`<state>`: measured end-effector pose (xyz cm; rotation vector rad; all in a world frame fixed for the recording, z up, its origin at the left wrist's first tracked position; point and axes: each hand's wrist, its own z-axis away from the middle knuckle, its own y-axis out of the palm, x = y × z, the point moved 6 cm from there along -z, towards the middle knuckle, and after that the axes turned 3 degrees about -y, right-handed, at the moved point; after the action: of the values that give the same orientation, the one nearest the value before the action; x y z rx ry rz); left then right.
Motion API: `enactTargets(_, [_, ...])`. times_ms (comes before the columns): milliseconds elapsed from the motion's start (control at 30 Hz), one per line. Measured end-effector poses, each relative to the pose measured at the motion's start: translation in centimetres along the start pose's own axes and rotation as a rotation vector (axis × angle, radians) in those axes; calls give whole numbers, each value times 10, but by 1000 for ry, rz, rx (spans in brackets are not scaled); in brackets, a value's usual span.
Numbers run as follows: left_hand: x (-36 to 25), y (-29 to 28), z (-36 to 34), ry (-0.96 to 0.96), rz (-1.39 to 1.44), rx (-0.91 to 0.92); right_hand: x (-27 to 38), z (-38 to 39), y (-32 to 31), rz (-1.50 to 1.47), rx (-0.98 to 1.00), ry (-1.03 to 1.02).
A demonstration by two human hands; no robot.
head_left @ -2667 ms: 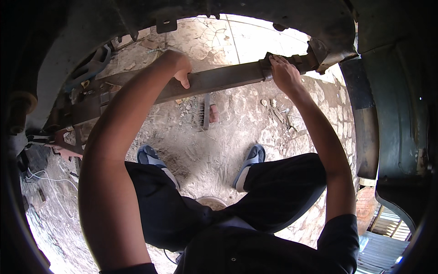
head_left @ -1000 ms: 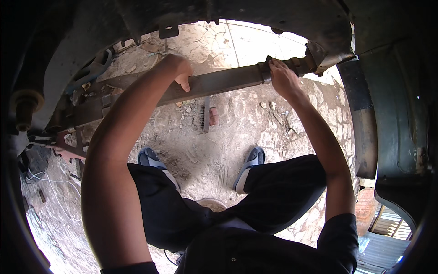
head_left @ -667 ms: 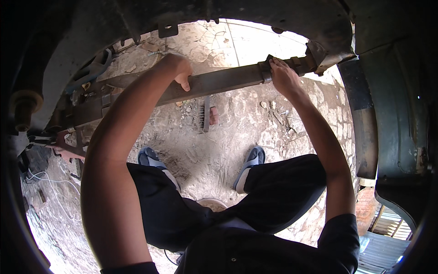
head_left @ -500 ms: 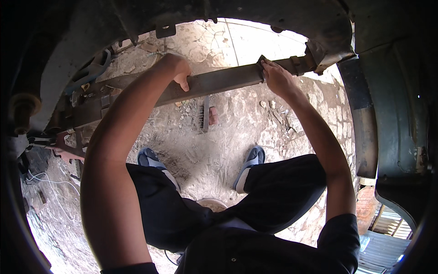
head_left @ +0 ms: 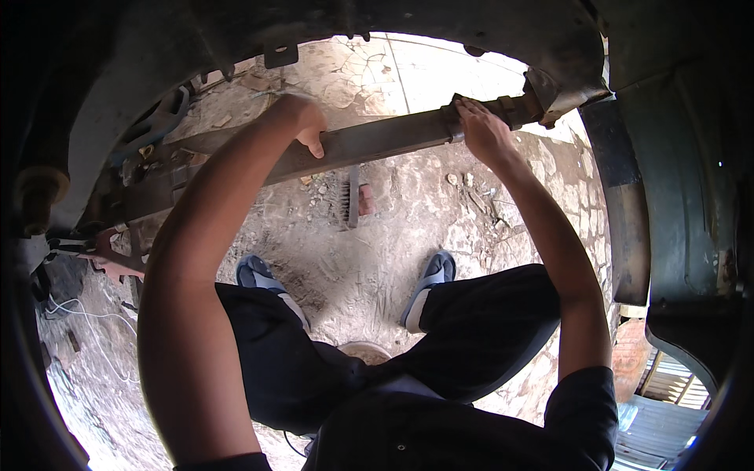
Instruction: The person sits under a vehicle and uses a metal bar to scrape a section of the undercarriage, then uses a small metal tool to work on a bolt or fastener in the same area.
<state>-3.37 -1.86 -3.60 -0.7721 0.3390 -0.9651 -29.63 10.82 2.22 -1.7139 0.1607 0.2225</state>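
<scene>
A long, flat metal bar (head_left: 385,136), which looks like a vehicle's leaf spring, runs across in front of me and rises to the right. My left hand (head_left: 305,124) grips it left of its middle; the thumb lies on the near side and the fingers are hidden behind. Toward the right end, my right hand (head_left: 487,133) presses a small dark sheet (head_left: 451,112), like sandpaper, over the bar. The fingers lie together on top of this sheet, and its far side is out of sight. A wire brush (head_left: 353,200) rests on the ground below the bar.
Dark bodywork (head_left: 361,17) arches over the bar. At right stands a large dark green metal part (head_left: 687,204). A reddish block (head_left: 367,199) lies beside the brush. A white cable (head_left: 94,315) trails over the ground at left. My sandaled feet rest on dusty, stony ground (head_left: 353,267).
My right hand has slid a little to the right along the bar, and the dark sheet has moved with it. My left hand stays at about the same place on the bar.
</scene>
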Motion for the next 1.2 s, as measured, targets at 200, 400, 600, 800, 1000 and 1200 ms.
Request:
enactTargets(200, [3, 5, 2, 2, -18, 40, 31, -5, 7, -125, 131, 27])
enactTargets(400, [2, 1, -5, 6, 5, -31, 6, -3, -1, -32, 132, 69])
enactTargets(600, [3, 6, -3, 21, -16, 28, 30, -5, 3, -131, 197, 73])
enactTargets(800, [-1, -1, -5, 23, 57, -121, 7, -1, -6, -85, 87, 49])
enactTargets(1000, [-20, -39, -3, 322, 668, -498, 23, -8, 10, -152, 117, 27])
enactTargets(1200, [-63, -113, 45, 653, 1078, -997, -2, 5, -9, -134, 33, 15])
